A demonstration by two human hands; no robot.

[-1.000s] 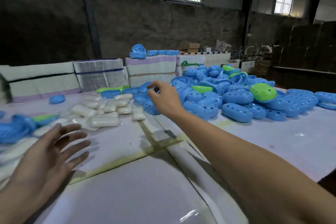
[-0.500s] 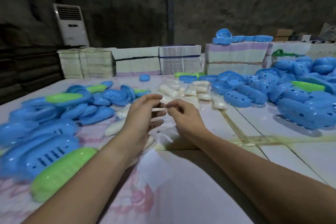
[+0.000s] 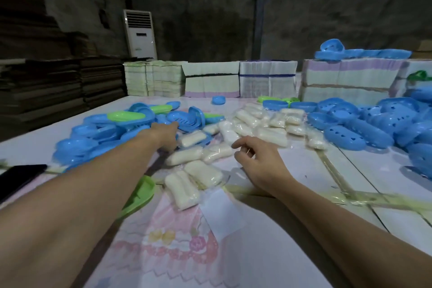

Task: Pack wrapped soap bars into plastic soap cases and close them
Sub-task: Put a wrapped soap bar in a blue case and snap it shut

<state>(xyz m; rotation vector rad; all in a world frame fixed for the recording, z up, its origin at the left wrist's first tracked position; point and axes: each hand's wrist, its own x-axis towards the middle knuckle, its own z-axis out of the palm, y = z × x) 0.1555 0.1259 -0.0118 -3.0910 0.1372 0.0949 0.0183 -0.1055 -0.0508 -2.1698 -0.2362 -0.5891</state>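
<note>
Several wrapped white soap bars [image 3: 205,173] lie loose on the table's middle, more of them [image 3: 268,121] farther back. A pile of blue and green case halves [image 3: 131,121] lies at the left. My left hand [image 3: 163,133] stretches out to the edge of that pile, its fingertips at a blue slotted case half [image 3: 184,120]; its grip is hidden. My right hand [image 3: 254,159] hovers over the soap bars with fingers loosely curled, holding nothing that I can see. A green case half [image 3: 140,192] lies under my left forearm.
A big heap of blue perforated case lids [image 3: 364,124] fills the right. Stacks of flat printed cartons [image 3: 266,82] line the back edge. A dark phone [image 3: 18,175] lies at the left edge. A white air-conditioner unit [image 3: 140,33] stands at the wall.
The view has swung left. My hands, together over the soap half a second ago, have parted: the left has reached out to the blue case pile, the right stays over the bars.
</note>
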